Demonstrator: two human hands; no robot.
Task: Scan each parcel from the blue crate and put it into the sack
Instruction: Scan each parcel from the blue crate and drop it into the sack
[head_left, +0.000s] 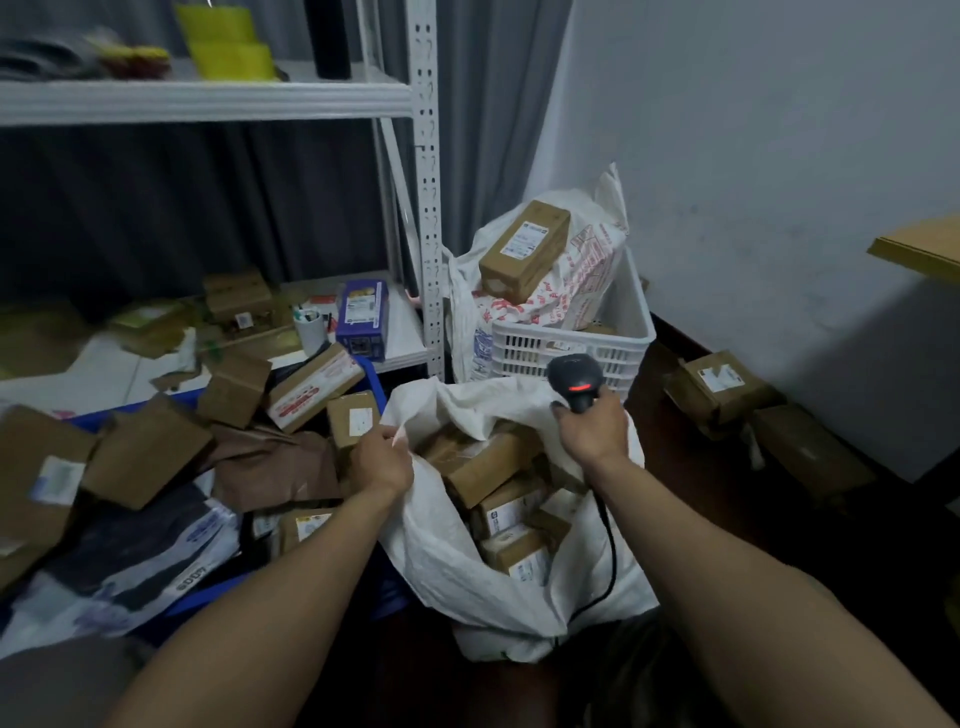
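Note:
A white woven sack (441, 551) stands open in front of me, holding several brown cardboard parcels (498, 462). My left hand (382, 457) pinches the sack's left rim and holds it up. My right hand (595, 428) grips a black barcode scanner (574, 382) over the sack's far right rim, its red light lit and its cable hanging down the sack. The blue crate (218, 590) lies to the left, piled with brown boxes (148, 449) and dark and white mailer bags (130, 561).
A white slotted basket (571, 345) behind the sack holds a printed bag and a brown box (524, 249). A white metal shelf rack (428, 208) stands at the back left with boxes and a cup. More brown boxes (722, 387) lie on the dark floor by the right wall.

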